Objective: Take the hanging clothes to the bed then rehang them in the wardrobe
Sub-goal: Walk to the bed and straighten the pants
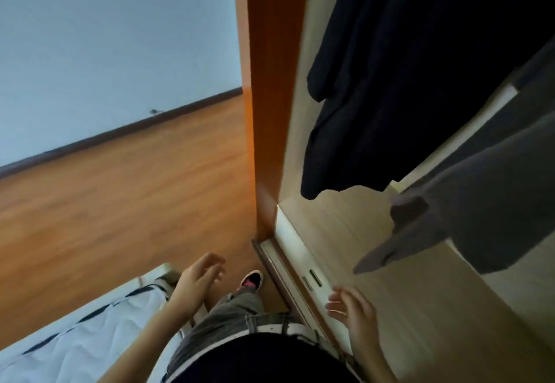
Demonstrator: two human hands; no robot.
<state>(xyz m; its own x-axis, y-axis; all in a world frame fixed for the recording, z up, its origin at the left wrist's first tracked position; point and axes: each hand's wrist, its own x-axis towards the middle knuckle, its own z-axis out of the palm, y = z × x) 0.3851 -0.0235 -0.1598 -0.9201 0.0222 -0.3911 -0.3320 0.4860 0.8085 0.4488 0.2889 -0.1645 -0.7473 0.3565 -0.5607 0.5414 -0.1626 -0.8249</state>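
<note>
Your left hand [196,285] and right hand [354,310] are empty, fingers loosely apart; the grey garment [480,208] hangs up-right of them in the wardrobe [297,112], nearest your right.

We see an orange-brown wooden floor [120,202] running to a dark skirting [120,130] at the foot of a pale wall. At the lower left the bed [99,325] stands on it, spread with a crumpled white cover [51,355] crossed by thin dark lines. A black and pink shoe [250,280], worn on a foot, rests on the floor between the bed and the wardrobe [270,82], whose orange-brown side panel rises from the boards. A door track [288,280] runs along its threshold. Behind it lies the pale wooden base [390,286], and above that hang a dark garment [390,82] and a grey garment [480,202].
</note>
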